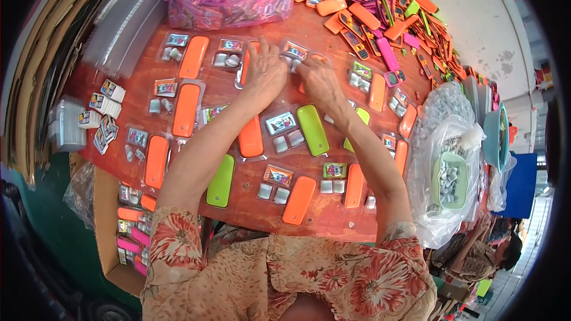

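Observation:
Both my hands reach to the far middle of the red table (250, 190). My left hand (266, 74) has its fingers apart, partly over an orange case (245, 66) in a clear plastic tray. My right hand (320, 83) bends its fingers together at the lower edge of another tray (295, 50), which carries a small picture packet and whitish pieces; whatever its fingertips hold is hidden. Behind that hand another orange case (319, 57) shows in part. Around my forearms lie several similar trays with orange or green cases, such as a green case (313, 129) between my arms.
A pink plastic bag (229, 3) of packets stands at the back. Loose orange and magenta cases (369, 18) are heaped at the far right. A pale green basket (449, 181) of whitish pieces sits right. Card stacks (106, 104) lie left, above a cardboard box (110, 244) of filled trays.

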The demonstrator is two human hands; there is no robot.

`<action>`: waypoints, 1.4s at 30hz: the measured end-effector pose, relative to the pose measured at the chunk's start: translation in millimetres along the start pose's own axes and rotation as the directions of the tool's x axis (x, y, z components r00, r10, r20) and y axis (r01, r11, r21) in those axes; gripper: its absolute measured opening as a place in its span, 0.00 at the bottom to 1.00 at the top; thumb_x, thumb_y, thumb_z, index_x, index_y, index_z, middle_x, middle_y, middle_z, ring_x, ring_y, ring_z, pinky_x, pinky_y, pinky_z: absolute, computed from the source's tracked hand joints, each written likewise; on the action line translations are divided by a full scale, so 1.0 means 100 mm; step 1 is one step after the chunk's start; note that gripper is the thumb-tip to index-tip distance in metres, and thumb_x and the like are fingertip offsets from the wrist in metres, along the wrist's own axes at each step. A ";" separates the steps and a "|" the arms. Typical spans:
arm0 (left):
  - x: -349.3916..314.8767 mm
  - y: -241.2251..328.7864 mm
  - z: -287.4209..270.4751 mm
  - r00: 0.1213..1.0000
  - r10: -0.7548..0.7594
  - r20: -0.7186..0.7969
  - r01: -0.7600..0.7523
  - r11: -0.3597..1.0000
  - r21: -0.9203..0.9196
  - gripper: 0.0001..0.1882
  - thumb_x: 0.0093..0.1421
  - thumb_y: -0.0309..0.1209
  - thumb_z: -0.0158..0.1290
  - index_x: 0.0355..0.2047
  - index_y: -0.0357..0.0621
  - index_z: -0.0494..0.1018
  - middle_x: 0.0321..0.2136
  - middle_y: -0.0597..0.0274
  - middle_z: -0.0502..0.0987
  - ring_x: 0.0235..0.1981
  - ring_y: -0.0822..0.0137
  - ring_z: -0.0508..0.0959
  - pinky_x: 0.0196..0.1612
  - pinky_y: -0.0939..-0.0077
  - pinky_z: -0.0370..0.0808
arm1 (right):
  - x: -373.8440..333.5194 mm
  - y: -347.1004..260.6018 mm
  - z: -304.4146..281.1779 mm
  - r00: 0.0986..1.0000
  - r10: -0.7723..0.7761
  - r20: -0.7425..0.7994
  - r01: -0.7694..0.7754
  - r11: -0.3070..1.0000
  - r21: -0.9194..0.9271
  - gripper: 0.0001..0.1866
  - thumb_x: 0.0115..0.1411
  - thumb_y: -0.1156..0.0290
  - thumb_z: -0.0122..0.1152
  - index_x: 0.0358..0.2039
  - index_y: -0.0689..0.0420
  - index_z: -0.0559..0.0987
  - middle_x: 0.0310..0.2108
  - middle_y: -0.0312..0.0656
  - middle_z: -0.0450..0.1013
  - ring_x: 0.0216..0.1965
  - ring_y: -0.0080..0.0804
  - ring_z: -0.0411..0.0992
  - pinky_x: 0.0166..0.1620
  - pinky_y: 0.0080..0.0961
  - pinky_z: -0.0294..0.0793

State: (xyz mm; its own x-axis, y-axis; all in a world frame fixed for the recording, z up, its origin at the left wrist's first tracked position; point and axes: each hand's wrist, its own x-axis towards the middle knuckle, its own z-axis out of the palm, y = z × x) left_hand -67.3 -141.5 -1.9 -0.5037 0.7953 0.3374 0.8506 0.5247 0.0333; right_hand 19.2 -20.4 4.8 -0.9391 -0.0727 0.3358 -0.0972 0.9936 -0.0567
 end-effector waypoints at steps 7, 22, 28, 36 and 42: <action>-0.06 -0.07 0.00 0.994 -0.027 -0.104 0.014 0.992 -0.122 0.11 0.47 0.28 0.42 0.23 0.41 0.74 0.35 0.45 0.68 0.48 0.42 0.59 0.47 0.43 0.49 | 0.02 0.08 0.02 0.901 0.414 -0.130 -0.299 0.808 0.507 0.05 0.46 0.74 0.51 0.25 0.59 0.72 0.24 0.48 0.69 0.29 0.44 0.68 0.32 0.34 0.67; -0.04 -0.07 0.06 0.990 -0.073 -0.117 0.051 0.981 -0.186 0.10 0.47 0.27 0.42 0.23 0.39 0.73 0.36 0.41 0.67 0.47 0.41 0.60 0.48 0.43 0.49 | -0.59 0.53 -0.20 0.749 0.660 -0.055 -0.652 0.719 -0.240 0.11 0.45 0.64 0.53 0.26 0.58 0.74 0.28 0.48 0.69 0.30 0.44 0.69 0.31 0.39 0.67; -0.03 -0.06 0.02 0.995 -0.092 0.026 0.094 0.992 -0.088 0.09 0.46 0.31 0.50 0.30 0.46 0.73 0.40 0.50 0.66 0.49 0.46 0.58 0.50 0.45 0.50 | -0.71 0.68 -0.19 0.731 0.667 -0.143 -0.664 0.744 0.074 0.08 0.46 0.68 0.52 0.25 0.57 0.75 0.26 0.48 0.68 0.31 0.44 0.68 0.31 0.36 0.67; -0.09 -0.09 0.02 0.989 -0.058 -0.134 0.030 0.979 -0.204 0.08 0.48 0.28 0.44 0.26 0.41 0.73 0.35 0.46 0.67 0.48 0.41 0.59 0.49 0.39 0.48 | -0.82 0.71 -0.22 0.840 0.512 -0.181 -0.511 0.858 0.051 0.07 0.47 0.73 0.50 0.28 0.54 0.75 0.27 0.44 0.67 0.31 0.43 0.67 0.32 0.33 0.66; -0.11 -0.18 -0.13 0.994 -0.082 -0.072 0.074 0.992 -0.103 0.10 0.45 0.30 0.50 0.31 0.47 0.72 0.36 0.53 0.66 0.48 0.46 0.59 0.48 0.46 0.51 | -0.76 0.64 -0.21 0.926 0.366 -0.095 -0.378 0.886 -0.268 0.07 0.46 0.72 0.53 0.27 0.53 0.76 0.26 0.40 0.66 0.32 0.35 0.64 0.34 0.30 0.61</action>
State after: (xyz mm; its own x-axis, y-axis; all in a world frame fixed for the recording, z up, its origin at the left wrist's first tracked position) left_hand -75.2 -163.8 5.5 -0.5596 0.7257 0.4003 0.8219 0.5482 0.1551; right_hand 91.2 50.2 -4.5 -0.8737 0.3047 0.3792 0.3571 0.9311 0.0747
